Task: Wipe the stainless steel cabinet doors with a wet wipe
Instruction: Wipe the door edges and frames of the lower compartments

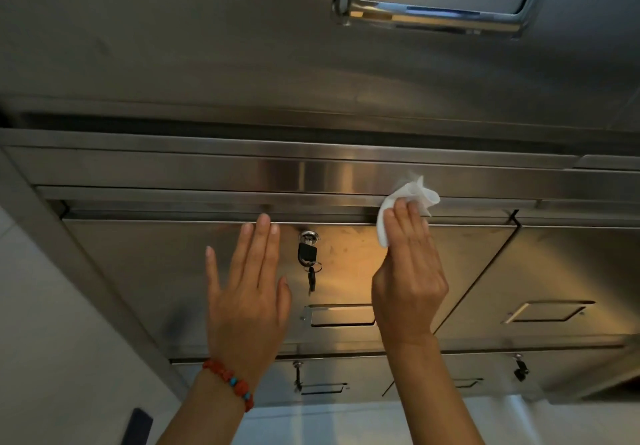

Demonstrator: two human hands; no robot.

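A big steel cabinet (145,174) fills the view, seen from low down and looking up. It has rows of small doors. The door being cleaned (166,271) is the one in the top row, right in front of the person. It looks dull and has some faint marks near its top edge. To its right is another door (571,271) with a flat handle (550,311). Below are more doors with little locks.

The 2 hands are both up on the door. The left hand (246,292) is flat, with its fingers straight and spread. It holds nothing. It seems to rest on the door to keep it steady, but I cannot be sure it touches. A red bead bracelet (230,380) is on that wrist.

The right hand (408,271) has straight fingers too. They press the wet wipe (401,202) on the top right part of the door. Part of the wipe sticks up past the fingertips, over the strip above the door.

A lock (309,237) with a black key (307,252) sits between the hands. A smaller key hangs under it.

I think the wiping is at its start, up at the top edge. Next, the hand should slide the wipe along and down, pressing flat. It must go round the key so it does not get knocked.
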